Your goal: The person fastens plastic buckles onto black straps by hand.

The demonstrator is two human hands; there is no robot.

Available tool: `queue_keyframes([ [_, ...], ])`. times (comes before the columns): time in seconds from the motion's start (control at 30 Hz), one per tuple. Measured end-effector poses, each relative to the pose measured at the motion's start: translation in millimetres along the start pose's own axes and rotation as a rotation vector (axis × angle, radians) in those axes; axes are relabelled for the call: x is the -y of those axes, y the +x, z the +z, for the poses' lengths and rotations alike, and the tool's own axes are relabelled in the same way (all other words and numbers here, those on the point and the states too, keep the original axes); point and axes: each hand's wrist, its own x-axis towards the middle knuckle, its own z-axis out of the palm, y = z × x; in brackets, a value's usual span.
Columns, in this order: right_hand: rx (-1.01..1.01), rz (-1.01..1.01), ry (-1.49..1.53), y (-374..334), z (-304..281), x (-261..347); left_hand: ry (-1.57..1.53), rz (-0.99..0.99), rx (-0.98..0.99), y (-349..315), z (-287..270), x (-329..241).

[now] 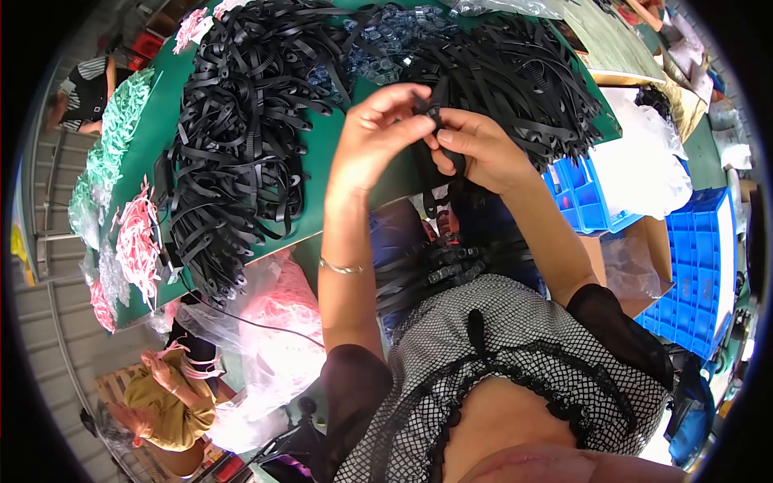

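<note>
Black strap [436, 111]: is being held up between both hands, over the near edge of the green table [326, 149]
Left hand [380, 129]: is pinching the strap, thumb and forefinger closing on it with little gap
Right hand [481, 149]: is gripping the strap from the other side, thumb pressing against curled fingers
Left strap pile [241, 121]: is spreading from the table's far edge down to its near edge
Right strap pile [515, 88]: is lying toward the table's right corner
Clear buckles [394, 36]: are heaping between both piles, near the far edge
Pink bundle [138, 245]: is resting by the near left corner
Mint-green bundle [121, 129]: is lining the left edge
Blue crate [578, 197]: is standing just beyond the right corner
</note>
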Motion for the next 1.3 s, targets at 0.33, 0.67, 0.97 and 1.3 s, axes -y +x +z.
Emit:
queue_keyframes([
  [0.33, 0.046, -0.010, 0.209, -24, 14, 19, 1.427, 0.119, -0.346, 70, -81, 72],
  [0.67, -0.026, 0.036, 0.071, -47, 23, 15, 1.828, 0.298, -0.160, 61, -65, 58],
  [0.97, -0.065, 0.066, -0.015, -60, 23, -1, 0.137, -0.009, -0.389, -3, -21, 28],
  [1.3, -0.117, 0.172, -0.242, -73, 28, -2, -0.476, -0.218, -0.249, -92, 55, 23],
])
